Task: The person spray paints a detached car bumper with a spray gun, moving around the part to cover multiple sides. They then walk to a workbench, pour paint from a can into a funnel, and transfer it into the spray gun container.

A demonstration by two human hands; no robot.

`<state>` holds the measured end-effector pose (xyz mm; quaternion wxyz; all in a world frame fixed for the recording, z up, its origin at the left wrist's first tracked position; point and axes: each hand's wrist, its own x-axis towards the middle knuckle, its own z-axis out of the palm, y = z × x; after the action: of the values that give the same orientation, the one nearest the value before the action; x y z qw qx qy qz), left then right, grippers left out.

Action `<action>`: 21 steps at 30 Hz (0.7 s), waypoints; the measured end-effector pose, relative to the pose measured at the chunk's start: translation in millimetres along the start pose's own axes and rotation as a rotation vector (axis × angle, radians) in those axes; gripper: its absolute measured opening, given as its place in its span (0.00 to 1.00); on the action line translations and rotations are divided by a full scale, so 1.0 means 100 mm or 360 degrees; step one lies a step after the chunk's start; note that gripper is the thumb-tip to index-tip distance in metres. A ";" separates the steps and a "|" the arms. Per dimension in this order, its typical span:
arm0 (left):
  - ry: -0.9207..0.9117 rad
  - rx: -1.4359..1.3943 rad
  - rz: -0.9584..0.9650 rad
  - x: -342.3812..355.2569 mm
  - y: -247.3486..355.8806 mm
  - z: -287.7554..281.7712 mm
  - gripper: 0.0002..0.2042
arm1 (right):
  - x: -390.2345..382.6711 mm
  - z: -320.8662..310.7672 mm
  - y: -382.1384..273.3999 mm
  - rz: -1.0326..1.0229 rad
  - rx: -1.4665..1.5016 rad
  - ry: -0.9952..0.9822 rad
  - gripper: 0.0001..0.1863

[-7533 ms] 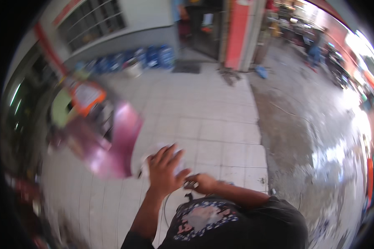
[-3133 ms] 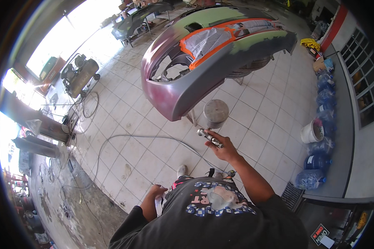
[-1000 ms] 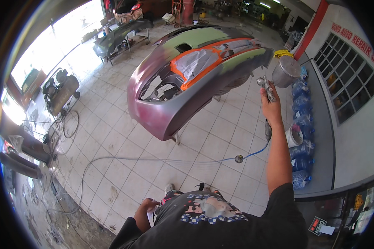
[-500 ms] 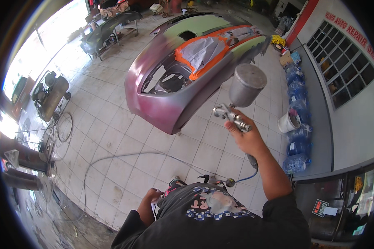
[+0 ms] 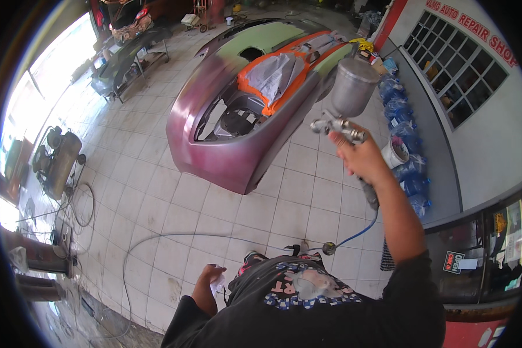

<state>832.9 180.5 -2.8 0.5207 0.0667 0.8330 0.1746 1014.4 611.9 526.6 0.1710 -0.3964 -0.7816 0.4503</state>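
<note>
At two o'clock our right hand (image 5: 362,155) grips a spray gun (image 5: 337,124) upright, likely against spills; left hand (image 5: 207,275) clutches whitish wad (image 5: 218,283).

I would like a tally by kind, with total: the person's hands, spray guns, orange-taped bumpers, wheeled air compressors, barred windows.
Hands (left hand, right hand): 2
Spray gun: 1
Orange-taped bumper: 1
Wheeled air compressor: 1
Barred window: 1
Total: 6

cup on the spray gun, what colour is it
The cup is dull silver-grey; it shows best in the head view, the only one here.
</note>
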 end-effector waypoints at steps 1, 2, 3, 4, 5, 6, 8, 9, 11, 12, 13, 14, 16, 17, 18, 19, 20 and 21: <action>-0.0037 -0.0016 0.0000 -0.01 0.04 0.00 0.25 | 0.08 -0.09 -0.04 0.0014 -0.0015 0.0071 0.23; -0.0072 -0.0034 -0.0002 -0.02 0.09 0.01 0.25 | 0.18 -0.19 -0.08 0.0026 -0.0029 0.0139 0.22; -0.0076 -0.0033 -0.0005 -0.03 0.06 0.02 0.25 | 0.32 -0.28 -0.10 0.0059 -0.0038 0.0176 0.23; -0.0091 -0.0024 0.0004 -0.02 0.04 0.06 0.25 | 0.44 -0.39 -0.13 0.0098 -0.0052 0.0228 0.24; -0.0101 -0.0021 0.0006 -0.01 0.04 0.08 0.25 | 0.52 -0.47 -0.20 0.0059 -0.0085 0.0269 0.23; -0.0108 0.0015 0.0006 -0.04 0.06 0.09 0.25 | 0.60 -0.56 -0.24 0.0028 -0.0117 0.0316 0.22; -0.0139 -0.0049 0.0021 -0.11 0.10 0.12 0.26 | 0.84 -0.79 -0.26 -0.0007 -0.0215 0.0446 0.22; -0.0135 -0.0056 0.0015 -0.11 0.09 0.12 0.26 | 0.95 -0.90 -0.29 -0.0010 -0.0256 0.0493 0.22; -0.0169 -0.0061 0.0030 -0.06 -0.01 0.12 0.30 | 1.15 -1.04 -0.38 -0.0026 -0.0328 0.0562 0.22; -0.0186 -0.0064 0.0028 -0.03 -0.09 0.13 0.32 | 1.24 -1.04 -0.43 -0.0067 -0.0344 0.0583 0.23; -0.0166 -0.0059 0.0014 0.01 -0.15 0.14 0.30 | 1.31 -1.04 -0.47 -0.0107 -0.0362 0.0608 0.24; -0.0143 -0.0058 -0.0009 0.02 -0.21 0.14 0.28 | 1.33 -0.98 -0.52 -0.0149 -0.0375 0.0625 0.25; -0.0126 -0.0055 -0.0008 0.06 -0.30 0.11 0.26 | 1.32 -0.91 -0.61 -0.0107 -0.0398 0.0463 0.26; -0.0139 -0.0052 0.0008 0.07 -0.32 0.10 0.26 | 1.29 -0.86 -0.67 -0.0081 -0.0413 0.0378 0.27; -0.0152 -0.0052 0.0014 0.03 -0.34 0.09 0.26 | 1.24 -0.76 -0.72 -0.0064 -0.0445 0.0334 0.27; -0.0145 -0.0047 0.0013 0.02 -0.35 0.08 0.26 | 1.15 -0.65 -0.77 -0.0049 -0.0477 0.0289 0.27; -0.0141 -0.0036 0.0010 -0.03 -0.31 0.06 0.26 | 1.04 -0.56 -0.79 -0.0026 -0.0507 0.0245 0.27; -0.0135 -0.0024 0.0006 -0.06 -0.28 0.04 0.26 | 0.93 -0.48 -0.81 -0.0032 -0.0481 0.0208 0.27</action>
<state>841.3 153.8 -9.3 0.5558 0.0718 0.8087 0.1788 948.0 688.3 612.1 0.1646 -0.4383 -0.8315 0.2992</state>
